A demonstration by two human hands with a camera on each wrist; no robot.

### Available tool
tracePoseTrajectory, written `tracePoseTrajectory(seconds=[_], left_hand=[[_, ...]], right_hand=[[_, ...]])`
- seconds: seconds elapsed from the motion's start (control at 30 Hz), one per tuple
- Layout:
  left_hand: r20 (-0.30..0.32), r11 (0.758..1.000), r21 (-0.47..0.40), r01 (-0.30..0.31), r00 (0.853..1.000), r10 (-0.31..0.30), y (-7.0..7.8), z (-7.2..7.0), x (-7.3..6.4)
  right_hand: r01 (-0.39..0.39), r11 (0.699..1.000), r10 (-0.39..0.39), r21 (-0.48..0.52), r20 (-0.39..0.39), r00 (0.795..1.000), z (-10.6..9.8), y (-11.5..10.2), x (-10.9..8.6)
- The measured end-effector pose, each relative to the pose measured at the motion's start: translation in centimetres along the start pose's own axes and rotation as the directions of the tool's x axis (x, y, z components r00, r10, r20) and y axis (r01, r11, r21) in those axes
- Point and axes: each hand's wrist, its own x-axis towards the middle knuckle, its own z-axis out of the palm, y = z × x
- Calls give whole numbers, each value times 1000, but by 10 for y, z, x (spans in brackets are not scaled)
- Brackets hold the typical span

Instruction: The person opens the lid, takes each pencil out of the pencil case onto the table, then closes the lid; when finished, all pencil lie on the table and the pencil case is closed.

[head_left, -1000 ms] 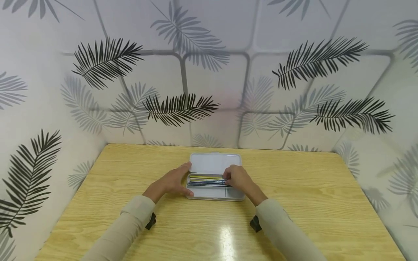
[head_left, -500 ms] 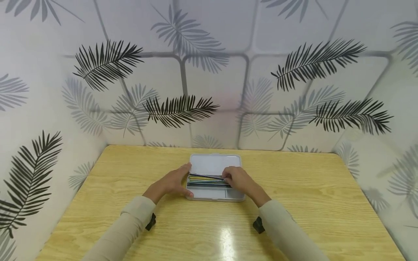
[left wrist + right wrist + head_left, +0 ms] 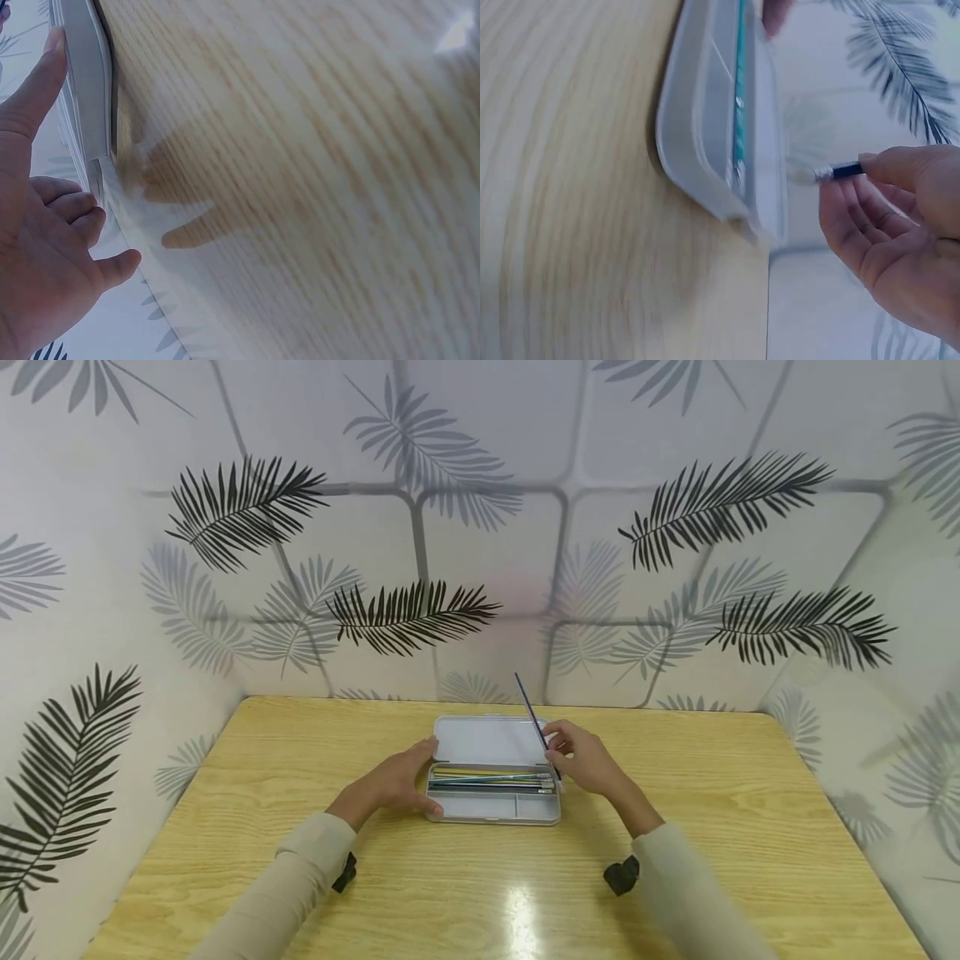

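A dark blue pencil [image 3: 530, 708] is pinched between the thumb and fingers of my right hand [image 3: 590, 762], above the right end of an open pencil case [image 3: 472, 807]. The pencil tilts up and to the left. Its silver ferrule and pale eraser end [image 3: 815, 175] show in the right wrist view. My left hand [image 3: 390, 779] rests at the case's left end, thumb at the front corner and fingers toward the lid. In the left wrist view its straight thumb [image 3: 37, 90] lies along the case side. Several pencils [image 3: 487, 778] lie in the case's rear compartment.
The case lid [image 3: 487, 740] is folded back on the wooden table [image 3: 337, 877]. A small divided section [image 3: 536, 807] sits at the case's front right. Leaf-patterned wall covering [image 3: 487, 552] borders the table's back and sides.
My right hand has drawn one dark blue pencil out of the case and moved up and right with it. The left hand has stayed at the case's left end.
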Motion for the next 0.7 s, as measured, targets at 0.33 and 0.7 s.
tracePoseTrajectory(seconds=[0.33,0.7], left_hand=[[4,1000,-2,-1,1000,1,-2,2,2],[3,999,-30,-30,1000,30,-2,1,2]], right_hand=[[-213,946,200,246,79,977,-40,33,-29],[-350,899,331,262,115,937,-51,60,-52]])
